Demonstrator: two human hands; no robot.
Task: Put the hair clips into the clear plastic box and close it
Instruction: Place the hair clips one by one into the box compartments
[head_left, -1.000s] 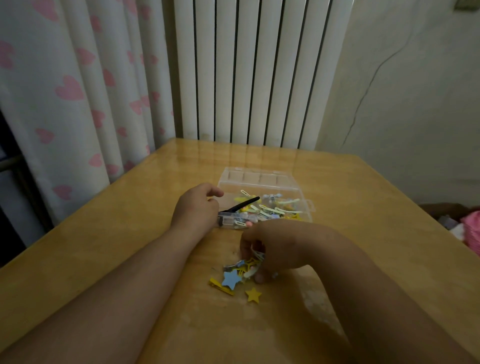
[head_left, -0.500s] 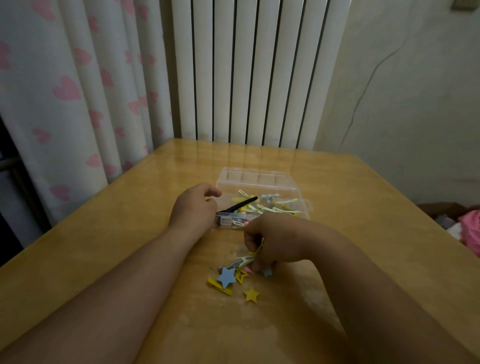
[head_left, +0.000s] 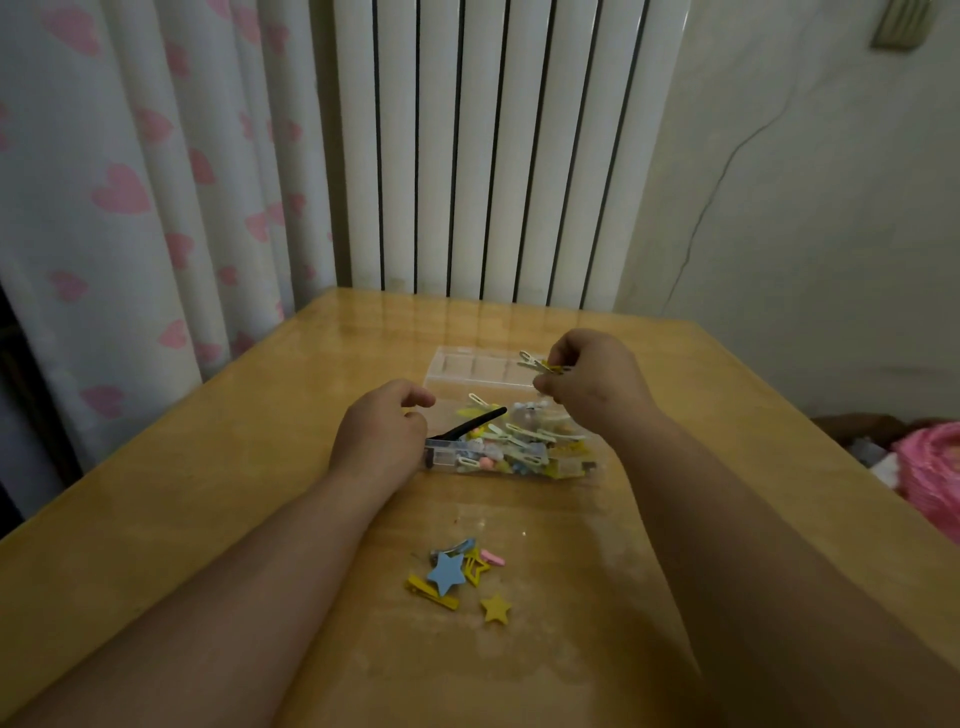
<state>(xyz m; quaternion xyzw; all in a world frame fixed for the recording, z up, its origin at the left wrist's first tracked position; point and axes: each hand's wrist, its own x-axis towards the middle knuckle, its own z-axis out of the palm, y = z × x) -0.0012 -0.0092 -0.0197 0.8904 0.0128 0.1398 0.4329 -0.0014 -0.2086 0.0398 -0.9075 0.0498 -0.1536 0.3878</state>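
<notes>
The clear plastic box (head_left: 441, 457) lies open in the middle of the wooden table, its lid (head_left: 467, 366) flat behind it. Several pastel hair clips and a black clip (head_left: 470, 423) fill it. My right hand (head_left: 592, 384) hovers over the box's far right side and pinches a few pale and yellow clips (head_left: 540, 362). My left hand (head_left: 382, 428) rests against the box's left end with loosely curled fingers. Nearer to me lies a small heap of clips: a blue star (head_left: 445, 571), a yellow star (head_left: 496, 608), a yellow bar and a pink clip (head_left: 492, 557).
The table (head_left: 208, 493) stands against a white ribbed radiator (head_left: 493, 156). A heart-patterned curtain (head_left: 130, 208) hangs at the left. Pink fabric (head_left: 930, 467) lies off the table's right edge.
My right hand lifted from the near heap of clips with a few in its fingers and moved up and away to above the box. The left hand stayed at the box's left end.
</notes>
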